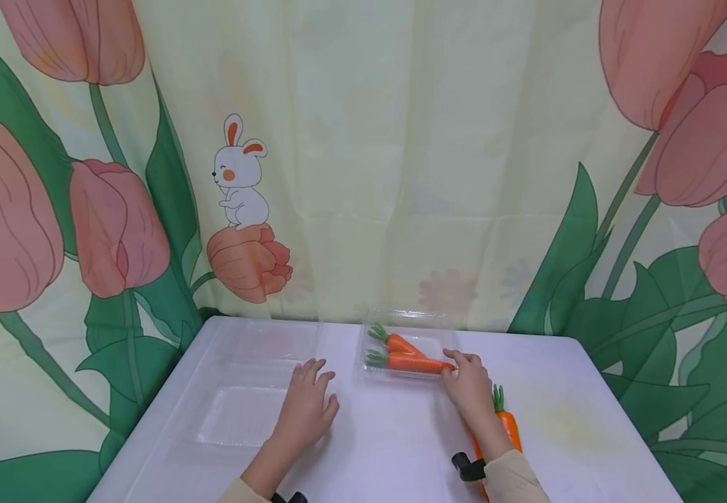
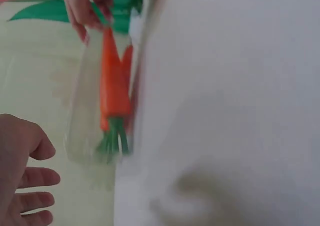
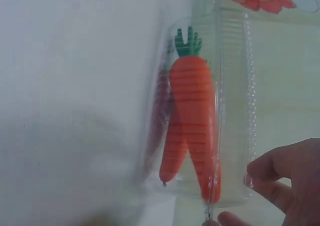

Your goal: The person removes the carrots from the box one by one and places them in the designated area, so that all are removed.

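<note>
Touching a clear box (image 1: 429, 339) of carrots (image 1: 410, 362), the right hand (image 1: 472, 386) bends its fingers (image 3: 274, 162), grip unclear. The left hand (image 1: 304, 411) hangs above the desk (image 1: 395, 436), fingers spread.

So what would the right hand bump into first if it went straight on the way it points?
Most likely the clear box with carrots; the right hand's fingers are right at its end, perhaps touching, though contact is unclear.

A pale curtain (image 1: 451, 140) hangs at twelve o'clock, printed rabbit (image 1: 242, 188) at ten, tulip (image 1: 653, 56) at two; white table (image 1: 565, 433) at six.
</note>
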Demonstrator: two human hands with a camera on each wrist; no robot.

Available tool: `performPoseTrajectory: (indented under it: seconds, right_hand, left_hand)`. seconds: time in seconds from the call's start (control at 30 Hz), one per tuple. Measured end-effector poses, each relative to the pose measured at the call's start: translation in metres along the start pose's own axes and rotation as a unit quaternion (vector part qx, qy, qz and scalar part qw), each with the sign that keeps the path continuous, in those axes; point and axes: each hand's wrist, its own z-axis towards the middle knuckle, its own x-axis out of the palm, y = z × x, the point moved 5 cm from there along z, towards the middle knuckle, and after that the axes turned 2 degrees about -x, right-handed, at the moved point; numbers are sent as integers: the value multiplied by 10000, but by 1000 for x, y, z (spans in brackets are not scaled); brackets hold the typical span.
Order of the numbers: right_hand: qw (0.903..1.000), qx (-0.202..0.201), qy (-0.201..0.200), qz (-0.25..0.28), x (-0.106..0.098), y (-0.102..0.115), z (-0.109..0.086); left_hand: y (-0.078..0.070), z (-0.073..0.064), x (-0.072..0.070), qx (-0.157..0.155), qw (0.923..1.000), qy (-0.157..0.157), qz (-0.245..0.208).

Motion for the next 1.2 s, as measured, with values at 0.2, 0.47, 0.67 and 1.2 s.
performPoseTrajectory:
  seconds: [0.2,0.47,0.67,1.2]
  right_hand:
    - [9945,251,226,992,3,-2,-2]
    - [9218,1430,542,3563,11,-12,-11]
    - [8719,1613,741,4564,16,-16,-14]
    - [8571,1474,788,4873,24,-29,-31]
  left_hand:
    - [-20,25,26,-1062,9566,589,-2648]
    - [-15,41,62,-2633,8543,795,-4411]
    - [-6,36,76,-2657,8251,728,-4933]
    - [-3,10,69,-2712,8099,296,-5192]
